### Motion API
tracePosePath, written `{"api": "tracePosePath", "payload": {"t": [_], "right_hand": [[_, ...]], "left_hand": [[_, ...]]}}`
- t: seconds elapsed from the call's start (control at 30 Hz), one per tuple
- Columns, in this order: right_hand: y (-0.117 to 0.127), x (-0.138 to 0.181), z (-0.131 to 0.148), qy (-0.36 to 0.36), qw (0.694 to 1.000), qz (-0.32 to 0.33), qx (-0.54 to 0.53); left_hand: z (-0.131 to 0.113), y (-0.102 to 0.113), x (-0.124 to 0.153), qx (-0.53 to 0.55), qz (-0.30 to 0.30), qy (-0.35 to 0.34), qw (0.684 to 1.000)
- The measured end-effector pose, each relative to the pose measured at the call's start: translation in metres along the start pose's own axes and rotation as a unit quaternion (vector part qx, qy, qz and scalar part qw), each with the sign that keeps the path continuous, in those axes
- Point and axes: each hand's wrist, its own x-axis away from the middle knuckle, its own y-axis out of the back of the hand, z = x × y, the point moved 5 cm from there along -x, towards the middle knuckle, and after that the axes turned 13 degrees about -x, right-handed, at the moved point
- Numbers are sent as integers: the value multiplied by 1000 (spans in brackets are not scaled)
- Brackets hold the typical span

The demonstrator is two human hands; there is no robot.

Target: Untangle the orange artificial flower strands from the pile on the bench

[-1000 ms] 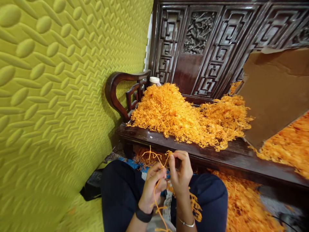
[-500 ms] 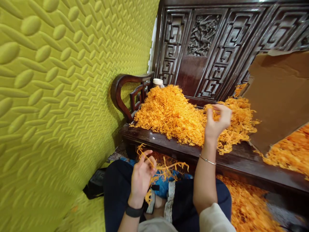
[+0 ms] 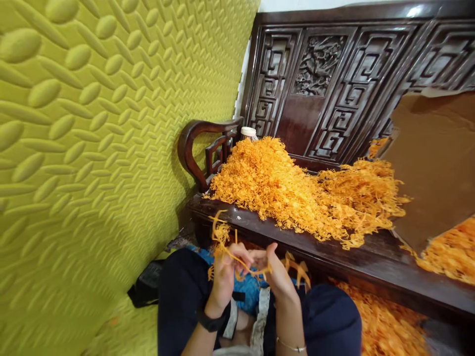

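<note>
"In the head view, where are the hands?"

"In front of the dark carved wooden bench (image 3: pixel 374 257). The left hand (image 3: pixel 222 277) is curled closed on a thin, branching orange strand (image 3: pixel 221 233); the right hand (image 3: pixel 279 277) meets it with its thumb raised, and I cannot tell whether it grips."

"And the strand?"

"In front of the bench too, stretched across the 2 hands."

"What's on the bench?"

"On its seat, 1 frizzy orange heap of strands (image 3: pixel 274 180) and, beside that, 1 flat brown cardboard piece (image 3: pixel 434 163)."
</note>
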Motion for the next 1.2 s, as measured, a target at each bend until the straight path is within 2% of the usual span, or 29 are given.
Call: {"api": "tracePosePath", "payload": {"t": [0.07, 0.17, 0.27, 0.33, 0.4, 0.47, 0.53, 0.63, 0.73, 0.8, 0.9, 0.97, 1.1, 1.2], "right_hand": [[1, -7, -11, -21, 997, -10, -70], [2, -12, -13, -32, 985, -22, -166], [-3, -9, -5, -4, 981, 4, -193], [-6, -6, 0, 8, 985, 18, -172], [-6, -3, 3, 23, 989, 0, -146], [-4, 0, 5, 49, 990, -44, -123], [-4, 3, 8, 78, 990, -72, -96], [-1, 6, 10, 93, 994, -56, -16], [21, 5, -6, 36, 989, -31, 143], [49, 3, -29, -24, 972, -29, 233], [91, -3, -77, -97, 952, -46, 286], [108, -5, -112, -131, 935, -68, 321], [113, -6, -163, -132, 907, -125, 379], [103, -6, -174, -82, 893, -172, 407]], "left_hand": [[-1, -11, 7, -82, 77, -23, 993], [-4, -21, 17, -180, 133, -72, 972], [-10, -24, 24, -215, 143, -115, 959], [-11, -23, 31, -217, 150, -106, 959], [-10, -20, 39, -184, 149, -72, 969], [-9, -15, 46, -147, 118, -45, 981], [-6, -9, 50, -128, 62, -16, 990], [-2, 6, 48, -67, -44, 46, 996], [-5, 32, 44, 13, -169, 74, 983], [-17, 53, 43, 5, -226, 37, 973], [-33, 78, 46, -19, -229, -4, 973], [-37, 89, 50, -21, -224, 4, 974], [-37, 93, 57, -32, -235, 45, 970], [-39, 91, 60, -33, -234, 55, 970]]}}
